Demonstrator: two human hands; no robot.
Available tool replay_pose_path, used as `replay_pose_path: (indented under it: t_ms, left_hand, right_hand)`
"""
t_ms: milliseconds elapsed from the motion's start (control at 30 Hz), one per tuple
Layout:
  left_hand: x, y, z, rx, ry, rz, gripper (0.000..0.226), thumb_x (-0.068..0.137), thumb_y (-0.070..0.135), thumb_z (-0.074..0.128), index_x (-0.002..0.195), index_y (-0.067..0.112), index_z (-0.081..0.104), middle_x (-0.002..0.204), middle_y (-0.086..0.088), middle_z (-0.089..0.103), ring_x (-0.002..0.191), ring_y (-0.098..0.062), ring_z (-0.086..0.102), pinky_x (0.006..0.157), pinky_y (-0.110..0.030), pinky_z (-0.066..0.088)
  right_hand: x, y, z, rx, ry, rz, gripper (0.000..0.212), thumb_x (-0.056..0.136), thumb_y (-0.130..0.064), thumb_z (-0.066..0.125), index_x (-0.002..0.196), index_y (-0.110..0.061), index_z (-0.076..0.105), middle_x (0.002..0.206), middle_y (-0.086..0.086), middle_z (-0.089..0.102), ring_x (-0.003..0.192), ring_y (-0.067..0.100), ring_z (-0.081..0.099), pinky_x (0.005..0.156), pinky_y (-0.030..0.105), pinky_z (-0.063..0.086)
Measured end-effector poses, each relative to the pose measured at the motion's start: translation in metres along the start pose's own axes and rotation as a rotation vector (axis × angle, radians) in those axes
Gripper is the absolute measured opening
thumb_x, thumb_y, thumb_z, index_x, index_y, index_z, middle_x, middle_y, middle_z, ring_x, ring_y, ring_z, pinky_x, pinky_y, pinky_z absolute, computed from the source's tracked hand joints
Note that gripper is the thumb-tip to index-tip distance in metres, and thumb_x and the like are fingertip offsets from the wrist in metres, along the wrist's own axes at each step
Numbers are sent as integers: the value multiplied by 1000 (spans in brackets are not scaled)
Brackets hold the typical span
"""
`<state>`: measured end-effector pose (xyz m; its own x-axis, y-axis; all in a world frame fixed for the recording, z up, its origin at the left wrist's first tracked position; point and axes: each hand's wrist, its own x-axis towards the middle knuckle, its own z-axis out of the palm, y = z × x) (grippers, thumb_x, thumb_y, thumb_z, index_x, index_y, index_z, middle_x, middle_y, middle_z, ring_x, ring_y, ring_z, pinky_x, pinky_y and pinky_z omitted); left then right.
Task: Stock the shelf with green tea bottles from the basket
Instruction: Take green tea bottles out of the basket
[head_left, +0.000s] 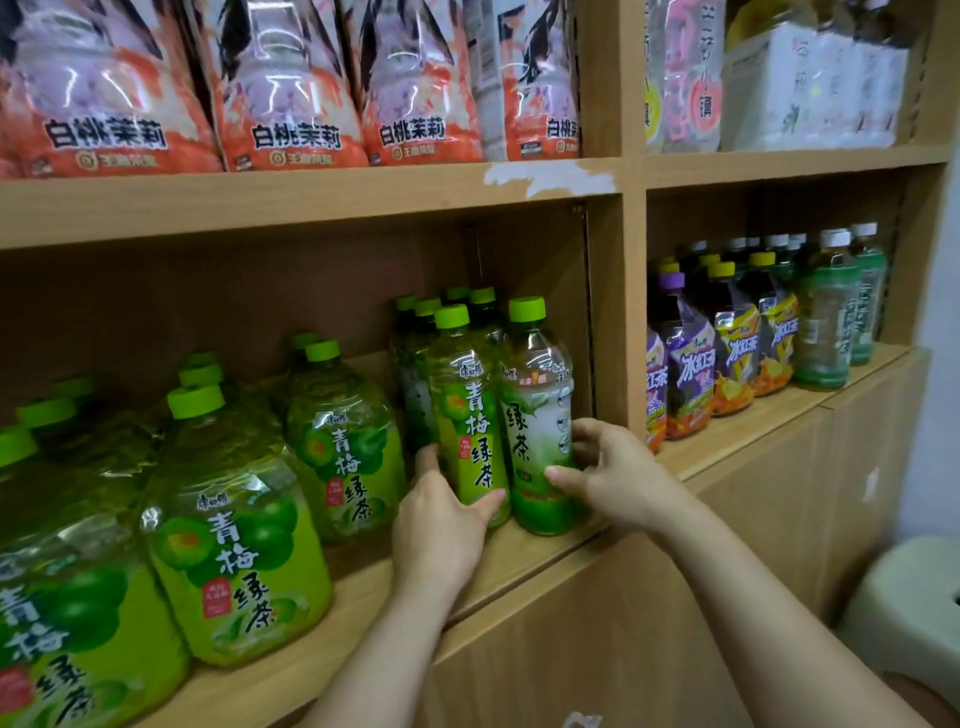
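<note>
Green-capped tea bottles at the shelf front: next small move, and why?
Probably slide both back against the row behind. The left hand grips the yellow-green labelled plastic bottle, the right hand the white-green labelled plastic bottle; both stand upright near the wooden shelf edge.

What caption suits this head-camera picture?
Left hand holds the plum tea bottle, right hand the green tea bottle, on a wooden shelf.
</note>
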<state>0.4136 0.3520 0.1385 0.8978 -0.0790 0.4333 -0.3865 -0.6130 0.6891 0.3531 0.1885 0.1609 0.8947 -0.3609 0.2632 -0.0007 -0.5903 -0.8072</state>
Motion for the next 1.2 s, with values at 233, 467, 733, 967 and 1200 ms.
replay_pose_path:
  t_ms: [233,467,733,967,1200]
  left_hand:
    - [-7,1,2,-86,-26,7,67,80,46,68,135,19,40,113,-2,67,103,-23,63,75,-26,45]
    - [-4,-6,1,-114,35,0,66,77,42,72,133,22,44,111,0,69,100,-21,65,84,-35,53]
    - [18,3,4,-45,12,-67,59,73,41,77,113,24,37,85,3,65,85,-28,66,71,-38,53]
    - [27,2,18,-163,30,-86,53,71,34,80,101,32,36,86,3,62,81,-25,64,71,-39,53]
    - [29,-1,20,-169,44,-93,52,69,39,81,103,28,43,93,0,65,81,-24,64,73,-41,54]
  right_hand:
    - [-21,-9,28,-195,426,-61,66,73,-48,75,128,-23,47,114,0,64,103,22,61,83,36,49]
    - [-5,-12,31,-328,380,-55,48,95,-21,48,142,-20,38,124,7,62,109,33,59,82,36,45]
    - [-3,-17,40,-319,401,-57,63,91,-43,55,143,-22,27,128,3,56,109,29,60,80,37,48]
    - [15,-16,35,-476,394,-72,54,95,-27,51,143,-19,30,127,6,54,103,31,63,77,38,51]
    - [17,-12,43,-403,357,-34,60,95,-25,48,149,-19,20,114,9,61,102,33,62,75,39,49]
